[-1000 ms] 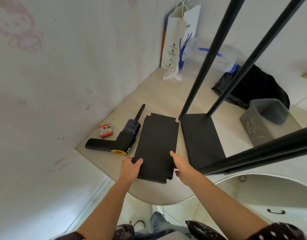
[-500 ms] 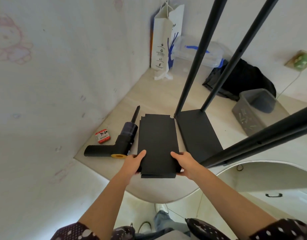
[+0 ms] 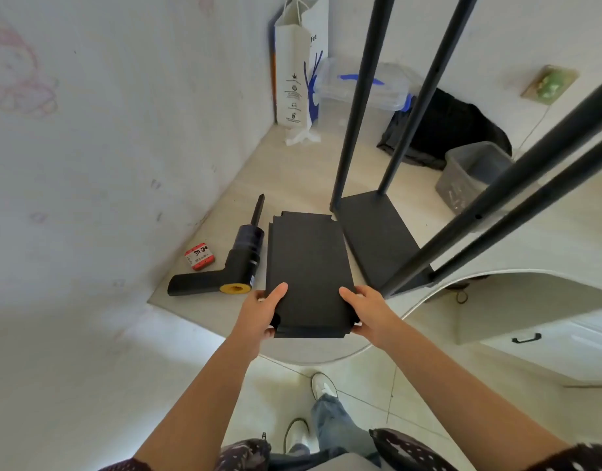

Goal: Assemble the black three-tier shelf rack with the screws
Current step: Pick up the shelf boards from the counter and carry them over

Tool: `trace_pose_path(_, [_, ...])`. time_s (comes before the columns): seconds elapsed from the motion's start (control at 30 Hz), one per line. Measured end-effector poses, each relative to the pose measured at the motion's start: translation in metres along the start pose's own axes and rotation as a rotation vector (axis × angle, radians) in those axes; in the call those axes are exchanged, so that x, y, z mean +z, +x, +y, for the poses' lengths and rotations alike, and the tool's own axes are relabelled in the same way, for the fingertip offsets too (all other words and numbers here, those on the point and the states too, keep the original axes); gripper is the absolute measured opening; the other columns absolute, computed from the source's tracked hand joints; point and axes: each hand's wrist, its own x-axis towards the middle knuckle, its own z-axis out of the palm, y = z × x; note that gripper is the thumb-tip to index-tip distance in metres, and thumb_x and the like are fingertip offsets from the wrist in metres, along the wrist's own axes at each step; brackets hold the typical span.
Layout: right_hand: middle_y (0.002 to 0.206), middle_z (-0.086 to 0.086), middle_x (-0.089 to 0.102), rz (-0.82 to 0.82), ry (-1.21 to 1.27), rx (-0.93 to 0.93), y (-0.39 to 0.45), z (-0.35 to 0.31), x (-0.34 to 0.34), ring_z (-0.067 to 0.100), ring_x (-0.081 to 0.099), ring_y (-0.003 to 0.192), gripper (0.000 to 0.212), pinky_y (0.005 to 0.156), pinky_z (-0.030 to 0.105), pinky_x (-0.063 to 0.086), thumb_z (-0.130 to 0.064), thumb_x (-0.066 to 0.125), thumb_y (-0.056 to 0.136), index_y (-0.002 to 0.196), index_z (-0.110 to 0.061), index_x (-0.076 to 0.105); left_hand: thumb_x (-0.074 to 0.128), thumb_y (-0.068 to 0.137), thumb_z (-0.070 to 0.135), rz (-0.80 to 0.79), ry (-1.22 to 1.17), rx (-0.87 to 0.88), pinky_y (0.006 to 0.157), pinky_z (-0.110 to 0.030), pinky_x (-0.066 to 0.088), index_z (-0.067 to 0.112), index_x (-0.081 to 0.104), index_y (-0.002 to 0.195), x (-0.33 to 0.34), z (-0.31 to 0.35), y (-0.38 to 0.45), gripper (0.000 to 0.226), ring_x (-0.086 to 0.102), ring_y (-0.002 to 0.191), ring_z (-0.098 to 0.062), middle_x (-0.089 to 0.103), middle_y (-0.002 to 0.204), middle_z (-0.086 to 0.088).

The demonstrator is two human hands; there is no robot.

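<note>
Left hand [image 3: 262,312] and right hand [image 3: 366,312] grasp opposite near corners of flat, matte black notched shelf panels [image 3: 308,266].

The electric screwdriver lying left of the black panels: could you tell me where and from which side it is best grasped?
Grip the screwdriver by its black handle, coming from above with fingers across it. The handle lies flat, pointing left and free on both sides, whereas the barrel sits close beside the panels.
</note>
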Motion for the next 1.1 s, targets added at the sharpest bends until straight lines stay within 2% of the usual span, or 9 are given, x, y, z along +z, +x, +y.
trace_pose_path(0.2, [0.12,0.01,0.061,0.035,0.044,-0.028,-0.041,0.039,-0.01,0.026,0.059,0.109,0.031,0.088,0.043,0.055,-0.024,0.059,0.099,0.126,-0.013,0.052,0.066,0.092,0.049,0.018,0.11,0.022,0.093,-0.046,0.057,0.018,0.052,0.12,-0.004,-0.031,-0.039,0.045,0.063,0.105,-0.027,0.064,0.114,-0.008])
trace_pose_path(0.33, [0.119,0.011,0.06,0.055,0.074,-0.02,-0.067,0.066,-0.02,0.023,0.059,0.1,0.031,0.072,0.036,0.054,-0.025,0.06,0.098,0.125,-0.012,0.051,0.066,0.092,0.047,-0.006,0.126,0.032,0.073,-0.035,0.058,0.017,0.053,0.119,-0.006,-0.049,-0.066,0.042,0.064,0.099,-0.024,0.065,0.11,-0.006])
trace_pose_path(0.43, [0.118,0.01,0.059,0.052,0.097,-0.012,-0.084,0.084,-0.029,0.021,0.059,0.098,0.03,0.068,0.034,0.053,-0.025,0.059,0.099,0.123,-0.013,0.049,0.066,0.092,0.047,-0.019,0.163,0.037,0.08,-0.038,0.058,0.017,0.054,0.119,-0.006,-0.063,-0.081,0.042,0.063,0.099,-0.023,0.065,0.11,-0.005])
trace_pose_path(0.6, [0.105,0.007,0.063,0.055,0.158,0.02,-0.107,0.116,-0.047,0.019,0.061,0.088,0.026,0.065,0.034,0.055,-0.024,0.06,0.098,0.12,-0.014,0.05,0.066,0.091,0.049,-0.047,0.22,0.026,0.094,-0.046,0.056,0.018,0.054,0.123,0.0,-0.087,-0.103,0.046,0.062,0.106,-0.025,0.065,0.116,-0.006])
trace_pose_path(0.7, [0.1,0.006,0.062,0.071,0.173,0.028,-0.119,0.135,-0.065,0.017,0.059,0.083,0.026,0.061,0.031,0.054,-0.025,0.06,0.098,0.12,-0.015,0.05,0.064,0.093,0.049,-0.065,0.272,0.026,0.098,-0.048,0.055,0.018,0.054,0.126,0.011,-0.104,-0.116,0.047,0.061,0.111,-0.027,0.064,0.121,-0.006])
trace_pose_path(0.93, [0.104,0.005,0.062,0.068,0.162,0.052,-0.141,0.17,-0.122,0.018,0.061,0.087,0.021,0.064,0.03,0.056,-0.027,0.058,0.099,0.117,-0.019,0.049,0.064,0.092,0.049,-0.11,0.331,0.029,0.093,-0.045,0.058,0.017,0.056,0.122,0.051,-0.142,-0.146,0.045,0.065,0.107,-0.027,0.066,0.117,-0.006])
trace_pose_path(1.03, [0.095,0.003,0.06,0.09,0.185,0.056,-0.152,0.188,-0.161,0.015,0.057,0.077,0.022,0.061,0.03,0.053,-0.026,0.057,0.1,0.119,-0.018,0.05,0.066,0.091,0.049,-0.126,0.357,0.035,0.089,-0.043,0.06,0.02,0.056,0.12,0.085,-0.161,-0.162,0.043,0.066,0.105,-0.025,0.067,0.115,-0.004])
trace_pose_path(1.1, [0.089,0.003,0.059,0.113,0.217,0.068,-0.159,0.202,-0.19,0.015,0.054,0.071,0.023,0.059,0.029,0.051,-0.024,0.058,0.099,0.12,-0.017,0.051,0.067,0.09,0.049,-0.149,0.382,0.05,0.082,-0.036,0.06,0.023,0.056,0.118,0.111,-0.175,-0.175,0.04,0.066,0.103,-0.023,0.067,0.114,-0.002])
